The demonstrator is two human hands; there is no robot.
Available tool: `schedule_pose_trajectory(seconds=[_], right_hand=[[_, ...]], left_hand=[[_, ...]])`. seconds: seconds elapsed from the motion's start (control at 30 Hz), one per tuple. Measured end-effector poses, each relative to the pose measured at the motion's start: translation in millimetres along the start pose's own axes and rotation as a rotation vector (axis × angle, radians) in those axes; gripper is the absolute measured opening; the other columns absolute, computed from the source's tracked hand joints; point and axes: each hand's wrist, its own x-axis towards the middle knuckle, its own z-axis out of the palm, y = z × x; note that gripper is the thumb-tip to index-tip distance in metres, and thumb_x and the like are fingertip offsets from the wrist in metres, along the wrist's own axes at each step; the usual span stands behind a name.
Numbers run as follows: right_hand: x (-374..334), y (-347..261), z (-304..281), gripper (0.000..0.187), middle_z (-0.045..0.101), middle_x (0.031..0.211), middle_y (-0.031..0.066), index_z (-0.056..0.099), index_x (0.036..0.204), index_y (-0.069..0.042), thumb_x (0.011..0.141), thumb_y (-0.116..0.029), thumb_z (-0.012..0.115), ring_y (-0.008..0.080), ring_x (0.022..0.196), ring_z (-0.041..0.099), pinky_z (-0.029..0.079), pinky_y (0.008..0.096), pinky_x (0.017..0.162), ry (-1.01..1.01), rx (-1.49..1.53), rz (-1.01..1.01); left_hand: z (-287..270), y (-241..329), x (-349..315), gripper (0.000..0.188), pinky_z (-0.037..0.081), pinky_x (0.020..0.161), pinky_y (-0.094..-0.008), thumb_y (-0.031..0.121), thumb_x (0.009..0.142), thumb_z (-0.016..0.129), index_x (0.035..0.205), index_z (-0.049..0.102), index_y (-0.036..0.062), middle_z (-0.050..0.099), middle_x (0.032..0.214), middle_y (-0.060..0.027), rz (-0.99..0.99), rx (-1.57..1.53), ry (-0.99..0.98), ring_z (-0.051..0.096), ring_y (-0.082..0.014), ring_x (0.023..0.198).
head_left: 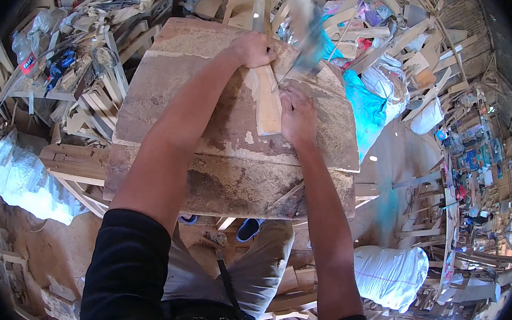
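Note:
A pale, flat piece of wood (266,103) lies lengthwise on a worn brown wooden work table (175,104). My left hand (253,50) is closed over its far end, fingers curled. At its right edge, my right hand (298,112) is closed against the wood, with the fingers bent and partly hidden. A thin blade-like line (286,73) rises just beyond my right fingers. It meets a blurred grey upright part (309,43) above the table, whose kind I cannot make out.
Beyond the table, wood offcuts (413,36) lie heaped beside a turquoise sheet (359,99). A cluttered bench with a plastic bottle (24,54) stands at the left. A white sack (391,275) sits on the floor at the right.

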Motion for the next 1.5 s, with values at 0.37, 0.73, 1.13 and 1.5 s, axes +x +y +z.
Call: schedule_pose_trajectory(seconds=[0.37,0.73,1.13,1.5], right_hand=[[0.4,-12.7,-3.8,0.032,0.069,0.137,0.0121,0.078,0.117,-0.005,0.104,-0.026,0.058,0.0331,0.128,0.062,0.041,0.0461,0.117,0.055,0.05,0.043],[4.9,-13.6,-1.5,0.031,0.07,0.132,0.0092,0.079,0.116,-0.01,0.104,-0.029,0.057,0.0292,0.129,0.06,0.037,0.0491,0.117,0.065,0.064,0.025],[7.7,-13.5,1.0,0.031,0.069,0.133,0.0105,0.078,0.116,-0.009,0.104,-0.029,0.057,0.0308,0.129,0.06,0.037,0.0493,0.116,0.077,0.079,0.039],[10.6,-11.3,5.7,0.031,0.069,0.134,0.0101,0.078,0.117,-0.009,0.104,-0.029,0.058,0.0318,0.129,0.06,0.037,0.0502,0.118,0.076,0.058,0.05]], left_hand=[[14.3,-9.4,11.2,0.041,0.056,0.098,-0.0519,0.036,0.087,0.062,0.114,0.078,0.0104,0.074,0.112,-0.0256,-0.02,0.008,0.054,0.07,-0.0454,0.106],[20.9,-24.5,23.4,0.035,0.056,0.097,-0.0508,0.034,0.089,0.061,0.105,0.078,0.0089,0.075,0.11,-0.0226,0.053,0.045,0.09,0.07,-0.045,0.105],[17.2,-23.5,26.2,0.041,0.054,0.102,-0.0497,0.037,0.088,0.061,0.113,0.078,0.0091,0.072,0.123,-0.0238,0.061,0.018,0.059,0.068,-0.0442,0.113],[6.8,-13.7,26.2,0.037,0.056,0.095,-0.0528,0.038,0.088,0.062,0.102,0.078,0.008,0.074,0.11,-0.025,0.049,0.035,-0.002,0.069,-0.046,0.107]])
